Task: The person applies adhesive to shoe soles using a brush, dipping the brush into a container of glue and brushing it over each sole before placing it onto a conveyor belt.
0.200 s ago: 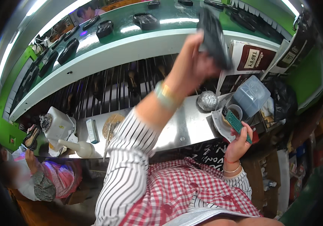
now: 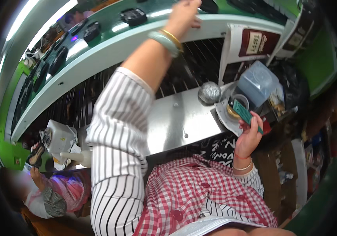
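My left hand (image 2: 185, 17) stretches over the green conveyor belt (image 2: 158, 15), its fingers bent at the end of a black shoe sole (image 2: 209, 6). The top edge of the view cuts off part of the hand and sole. At the right, my right hand (image 2: 251, 131) is closed on a flat green-handled tool (image 2: 244, 111) with a dimpled surface. The tool's dark tip lies over a round bowl (image 2: 232, 113) on white paper. A clear plastic cup stands beside it, and a foil-wrapped ball (image 2: 209, 93) sits to the left on the metal bench.
Several black soles, such as one pair (image 2: 134, 16), lie on the belt. A pale translucent box (image 2: 257, 83) stands on the right, before a white and maroon carton (image 2: 255, 41). A white bottle (image 2: 78, 157) stands at left. A co-worker (image 2: 56, 188) holds a shoe there.
My left hand has moved up and away to the belt, with the sole from the air now at its fingertips. My right hand keeps its hold. The whole view has shifted slightly.
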`<state>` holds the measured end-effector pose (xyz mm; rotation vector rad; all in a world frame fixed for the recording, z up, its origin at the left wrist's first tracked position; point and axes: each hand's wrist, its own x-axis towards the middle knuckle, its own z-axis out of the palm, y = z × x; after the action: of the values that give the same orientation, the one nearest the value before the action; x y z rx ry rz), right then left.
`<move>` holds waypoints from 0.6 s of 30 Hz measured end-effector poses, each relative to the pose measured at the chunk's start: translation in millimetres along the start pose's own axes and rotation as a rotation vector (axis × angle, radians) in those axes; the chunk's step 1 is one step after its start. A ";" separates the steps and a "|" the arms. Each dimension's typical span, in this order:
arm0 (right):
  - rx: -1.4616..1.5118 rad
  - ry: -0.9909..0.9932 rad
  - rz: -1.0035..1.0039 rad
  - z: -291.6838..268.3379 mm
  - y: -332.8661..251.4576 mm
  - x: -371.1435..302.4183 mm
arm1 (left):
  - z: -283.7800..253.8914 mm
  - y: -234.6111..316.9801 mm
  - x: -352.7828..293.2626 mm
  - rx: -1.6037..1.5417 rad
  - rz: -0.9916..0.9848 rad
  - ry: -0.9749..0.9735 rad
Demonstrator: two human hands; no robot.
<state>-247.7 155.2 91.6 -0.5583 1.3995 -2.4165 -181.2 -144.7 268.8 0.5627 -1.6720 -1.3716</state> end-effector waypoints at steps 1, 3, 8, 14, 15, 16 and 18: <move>0.016 0.027 0.041 -4.8 -1.3 -1.6 | -19.6 -2.5 17.5 0.663 0.502 0.220; 0.092 0.043 0.166 -13.0 -0.7 5.7 | -65.9 6.7 35.1 1.354 0.671 0.287; 0.206 0.041 0.400 -18.1 16.5 21.5 | -172.6 4.7 68.3 1.391 -0.162 0.029; 0.255 0.037 0.431 -22.5 8.6 19.8 | -198.2 4.1 61.3 0.529 -0.163 0.460; 0.262 0.051 0.436 -26.5 8.4 20.3 | -179.0 15.1 45.3 0.086 -0.172 0.546; 0.264 0.070 0.437 -29.4 8.8 21.3 | -170.1 22.3 27.4 -0.165 -0.067 0.425; 0.257 0.084 0.417 -36.8 9.4 25.8 | -143.9 23.4 -21.4 -0.498 0.091 0.158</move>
<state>-287.1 167.4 71.5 -0.0896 1.0793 -2.2432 -45.3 -199.3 284.5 0.2915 -1.1552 -1.5593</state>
